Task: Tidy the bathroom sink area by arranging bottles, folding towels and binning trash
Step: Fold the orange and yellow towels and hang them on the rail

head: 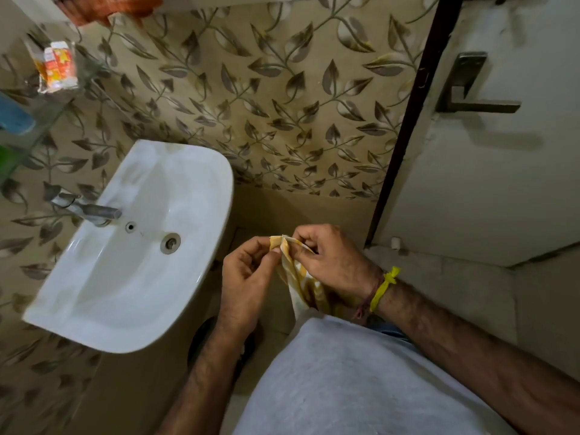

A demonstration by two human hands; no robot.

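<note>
A yellow and white towel (303, 285) hangs between my two hands, to the right of the white sink (201, 196). My left hand (248, 277) pinches its top edge with thumb and fingers. My right hand (332, 265) grips the same edge from the right, close against the left; a yellow band is tied at that wrist. The towel's lower part drops behind my grey shirt and is hidden. An orange and white packet (58, 67) lies on a glass shelf (40, 120) at the upper left.
A metal tap (91, 210) stands at the sink's left rim. On the shelf sit a blue item (14, 116) and a green item (6, 153). An orange cloth (106, 7) hangs at the top. A white door with a handle (470, 89) is at the right.
</note>
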